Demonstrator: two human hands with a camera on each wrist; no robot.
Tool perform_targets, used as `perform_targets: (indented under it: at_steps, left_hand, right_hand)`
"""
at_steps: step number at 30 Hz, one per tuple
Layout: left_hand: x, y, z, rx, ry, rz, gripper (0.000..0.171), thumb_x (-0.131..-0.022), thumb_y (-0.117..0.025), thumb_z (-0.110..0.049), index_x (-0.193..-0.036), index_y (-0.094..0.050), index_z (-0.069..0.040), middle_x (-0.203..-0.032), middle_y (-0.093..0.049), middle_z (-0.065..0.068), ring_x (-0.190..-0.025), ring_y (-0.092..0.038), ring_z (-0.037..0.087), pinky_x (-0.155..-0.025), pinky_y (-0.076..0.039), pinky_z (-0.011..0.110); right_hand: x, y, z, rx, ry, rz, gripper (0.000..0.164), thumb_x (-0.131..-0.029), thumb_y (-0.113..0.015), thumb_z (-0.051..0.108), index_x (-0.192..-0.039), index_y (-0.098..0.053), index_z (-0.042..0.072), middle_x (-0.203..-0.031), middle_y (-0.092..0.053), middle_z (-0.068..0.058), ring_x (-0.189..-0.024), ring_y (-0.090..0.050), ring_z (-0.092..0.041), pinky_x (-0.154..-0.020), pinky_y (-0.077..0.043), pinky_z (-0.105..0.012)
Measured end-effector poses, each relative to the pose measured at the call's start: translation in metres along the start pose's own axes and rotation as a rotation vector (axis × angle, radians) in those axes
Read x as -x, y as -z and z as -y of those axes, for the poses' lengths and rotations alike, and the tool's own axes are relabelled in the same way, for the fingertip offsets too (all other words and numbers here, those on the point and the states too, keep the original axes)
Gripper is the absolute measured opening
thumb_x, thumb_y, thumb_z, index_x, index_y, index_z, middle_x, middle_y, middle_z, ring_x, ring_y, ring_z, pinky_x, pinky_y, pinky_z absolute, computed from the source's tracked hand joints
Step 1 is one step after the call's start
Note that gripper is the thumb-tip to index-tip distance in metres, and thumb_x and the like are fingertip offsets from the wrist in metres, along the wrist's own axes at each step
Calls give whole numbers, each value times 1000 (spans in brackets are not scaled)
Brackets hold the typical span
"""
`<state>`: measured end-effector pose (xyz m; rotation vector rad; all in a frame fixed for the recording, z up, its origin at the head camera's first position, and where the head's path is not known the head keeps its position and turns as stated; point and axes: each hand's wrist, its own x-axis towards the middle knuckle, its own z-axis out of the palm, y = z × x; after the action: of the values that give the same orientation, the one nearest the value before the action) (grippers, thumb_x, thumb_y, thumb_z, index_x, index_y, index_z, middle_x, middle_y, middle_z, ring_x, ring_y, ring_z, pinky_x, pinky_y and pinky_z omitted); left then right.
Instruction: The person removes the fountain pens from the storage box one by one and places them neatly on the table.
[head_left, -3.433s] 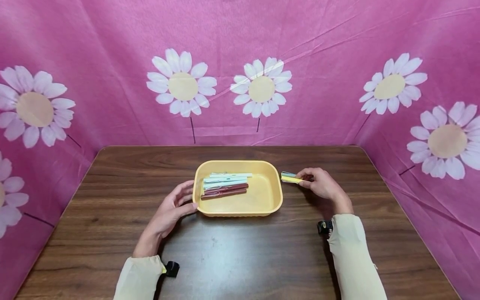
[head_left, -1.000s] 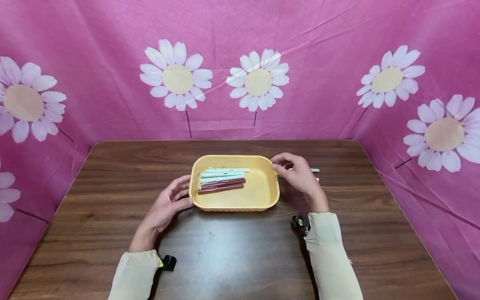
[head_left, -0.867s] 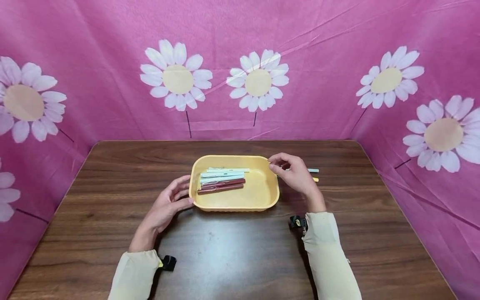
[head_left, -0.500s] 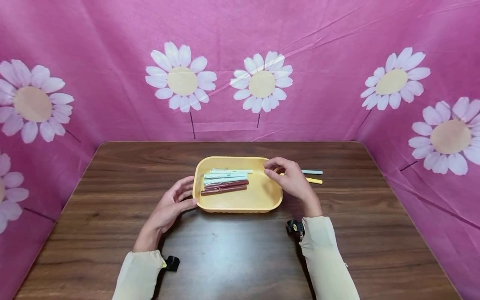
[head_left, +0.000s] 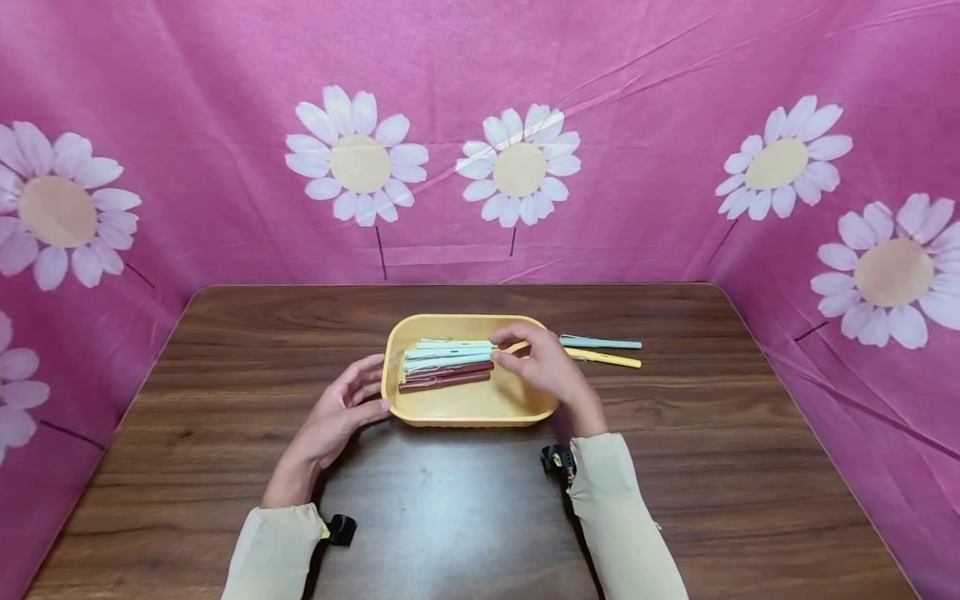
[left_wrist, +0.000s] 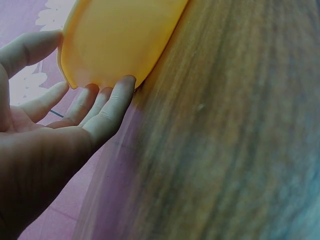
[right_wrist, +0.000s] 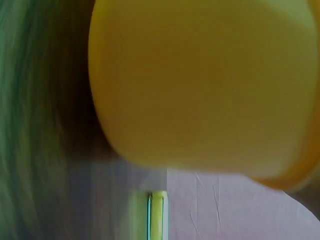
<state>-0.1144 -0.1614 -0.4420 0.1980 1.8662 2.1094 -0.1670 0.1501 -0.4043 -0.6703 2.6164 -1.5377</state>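
Note:
A yellow plastic basket stands on the table, holding several pens side by side: pale mint and light-blue pens at the back, maroon pens in front. My left hand rests its fingertips and thumb on the basket's left end; in the left wrist view, its fingers touch the wall. My right hand reaches over the basket, thumb and fingers apart around the right tips of the pale pens; contact is unclear. Right of the basket, a blue-grey pen and a yellow pen lie on the table.
The brown wood-grain table extends around the basket on every side. Behind it and at both sides hangs a pink cloth printed with white daisies. Each wrist carries a small black camera, such as the wrist camera on the right.
Earlier, my right hand held the blue-grey and yellow pens; it has let them go right of the basket. It has since moved left over the basket. My left hand stays at the basket's end.

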Motion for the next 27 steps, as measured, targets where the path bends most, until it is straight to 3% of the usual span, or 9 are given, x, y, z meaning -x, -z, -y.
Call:
perform_targets:
  at_steps: [11, 27]
  left_hand:
    - [0, 0, -2, -3, 1, -1, 69, -84, -61, 3, -144, -30, -10, -140, -37, 22, -125, -41, 34, -85, -54, 27]
    - [0, 0, 0, -3, 9, -3, 69, -84, -61, 3, -144, -30, -11, -140, -37, 21, -124, -43, 30, -86, -54, 29]
  right_hand:
    - [-4, -22, -1, 51, -79, 95, 26, -84, -68, 17, -107, -65, 7, -107, -67, -7, -101, -59, -19, -91, -51, -36]
    - [-9, -41, 4, 183, -76, 191, 19, -83, -70, 16, -102, -68, 12, -91, -68, 2, -85, -60, -9, -82, -51, -29]
